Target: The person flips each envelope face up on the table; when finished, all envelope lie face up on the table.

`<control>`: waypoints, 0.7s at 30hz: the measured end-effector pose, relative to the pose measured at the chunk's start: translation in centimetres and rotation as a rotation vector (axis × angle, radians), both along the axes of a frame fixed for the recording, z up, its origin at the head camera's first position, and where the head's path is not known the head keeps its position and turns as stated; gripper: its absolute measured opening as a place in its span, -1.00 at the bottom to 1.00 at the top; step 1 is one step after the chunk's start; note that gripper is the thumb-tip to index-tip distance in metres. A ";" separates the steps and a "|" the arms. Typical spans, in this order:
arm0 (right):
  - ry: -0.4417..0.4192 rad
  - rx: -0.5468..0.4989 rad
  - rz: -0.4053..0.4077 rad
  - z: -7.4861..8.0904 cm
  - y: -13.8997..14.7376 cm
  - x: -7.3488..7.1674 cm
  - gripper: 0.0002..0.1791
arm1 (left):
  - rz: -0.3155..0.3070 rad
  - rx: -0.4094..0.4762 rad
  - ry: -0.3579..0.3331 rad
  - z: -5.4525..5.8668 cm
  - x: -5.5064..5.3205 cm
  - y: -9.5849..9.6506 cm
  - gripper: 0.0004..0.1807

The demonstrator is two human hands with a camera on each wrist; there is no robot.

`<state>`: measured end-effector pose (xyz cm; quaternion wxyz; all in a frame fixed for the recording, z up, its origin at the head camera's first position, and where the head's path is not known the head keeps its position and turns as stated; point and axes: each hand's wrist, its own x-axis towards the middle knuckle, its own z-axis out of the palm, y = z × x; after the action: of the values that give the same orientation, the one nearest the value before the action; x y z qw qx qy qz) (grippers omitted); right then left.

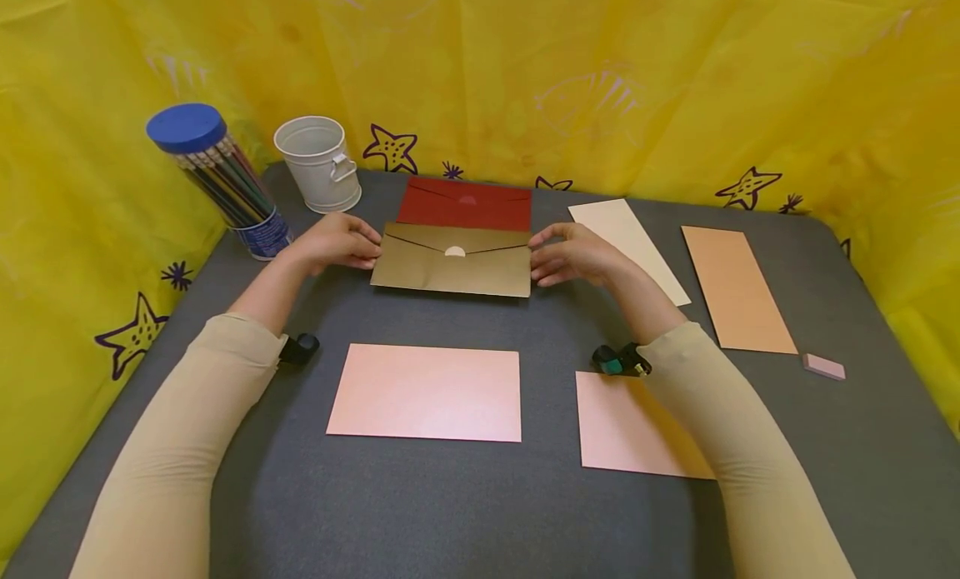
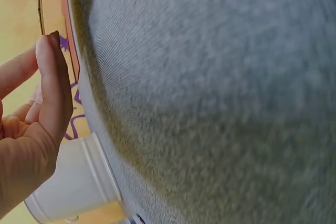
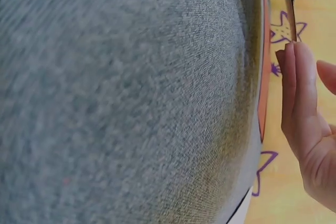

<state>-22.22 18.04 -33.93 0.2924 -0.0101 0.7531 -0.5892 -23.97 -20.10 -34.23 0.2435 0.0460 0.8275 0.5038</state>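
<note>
A gold envelope (image 1: 450, 271) with a pale round seal is held a little above the table, its near edge casting a shadow. My left hand (image 1: 341, 244) grips its left edge at the fingertips. At the opposite edge, my right hand (image 1: 572, 254) holds it with its fingertips. Both wrist views show the envelope nearly edge-on, a thin line meeting the fingertips of the left hand (image 2: 37, 114) and the right hand (image 3: 312, 124). Behind it lies a red envelope (image 1: 465, 204), its near part covered by the gold one.
Pink cards (image 1: 427, 392) lie nearer on the grey table (image 1: 420, 512), one partly under the right forearm. Rightward are a cream card (image 1: 637, 250), an orange card (image 1: 737, 289) and an eraser (image 1: 823, 366). A white bucket (image 1: 318, 167) and a pencil tub (image 1: 225, 183) stand back left.
</note>
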 end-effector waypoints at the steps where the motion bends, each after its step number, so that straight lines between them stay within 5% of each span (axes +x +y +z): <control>1: -0.008 0.005 -0.001 0.0 0.0 0.0 -0.59 | 0.000 -0.001 -0.002 0.0 0.0 0.1 -0.58; 21: -0.072 0.061 0.048 -0.6 -0.4 0.4 -0.52 | -0.040 -0.032 -0.028 -0.5 0.2 0.4 -0.57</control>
<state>-21.82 17.66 -34.49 0.3336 0.0021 0.7594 -0.5586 -23.77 -19.67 -34.77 0.2658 0.0517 0.8309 0.4860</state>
